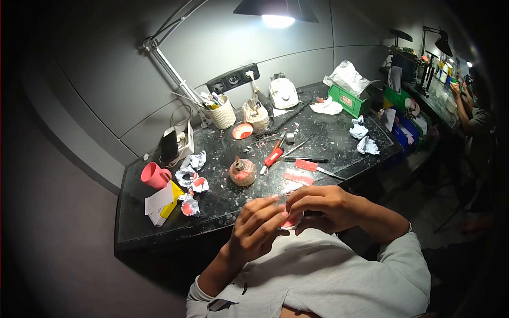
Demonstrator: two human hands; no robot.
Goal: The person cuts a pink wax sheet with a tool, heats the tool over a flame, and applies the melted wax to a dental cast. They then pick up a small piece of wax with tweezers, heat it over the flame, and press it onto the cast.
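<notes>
In front of my chest, my left hand (259,225) and my right hand (327,205) grip opposite sides of a small pink-and-white piece (290,221). It looks like pink wax on a pale base; fingers cover much of it. Just beyond my hands lies a pink wax sheet (298,177). A second pink strip (306,165) sits beside a thin blade (330,173). Farther left stands a round spirit burner (243,174) with pink stains. A red-handled knife (273,157) and a black pen-like tool (306,159) rest on the dark bench.
Crumpled paper with pink pieces (189,205) and a pink mug (155,175) occupy the bench's left. A woven tool cup (221,114), a white device (283,91) and a green box (347,100) line the back. A lamp (278,18) hangs overhead. Another person (477,119) works at far right.
</notes>
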